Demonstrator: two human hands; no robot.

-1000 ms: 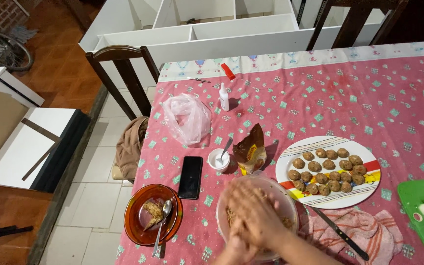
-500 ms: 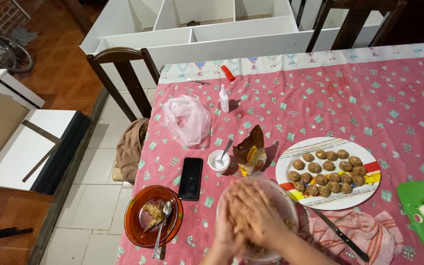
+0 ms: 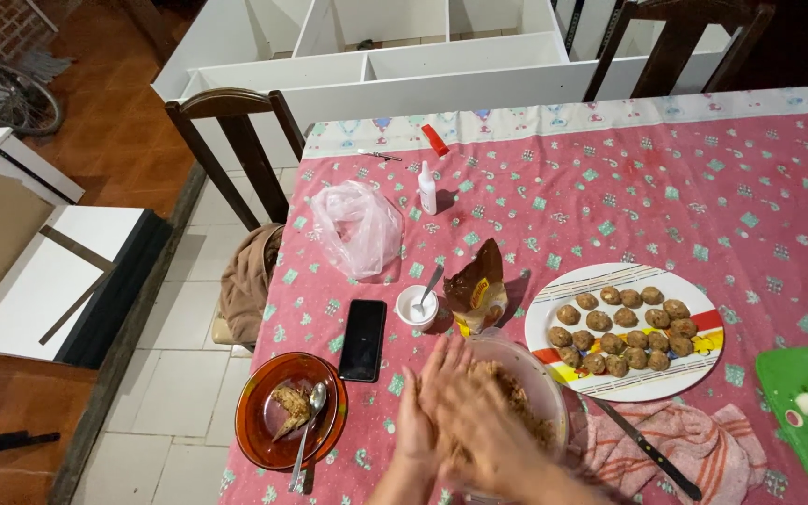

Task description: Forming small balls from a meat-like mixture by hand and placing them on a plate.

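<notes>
Head view: left hand [image 3: 415,421] and right hand [image 3: 479,421] pressed palm to palm over the clear bowl [image 3: 542,382] of brown mixture [image 3: 516,397], fingers [image 3: 451,369] narrow, presumably rolling a portion hidden between them. Could drop crumbs onto the black phone [image 3: 364,339] just left of the fingers, or nudge the bowl toward the bench [image 3: 610,196] edge.

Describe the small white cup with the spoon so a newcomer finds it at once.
On the pink tablecloth, look just left of the striped plate of dough balls. Between the black phone and the brown bag sits the white cup, the only round white dish holding a spoon.
</notes>
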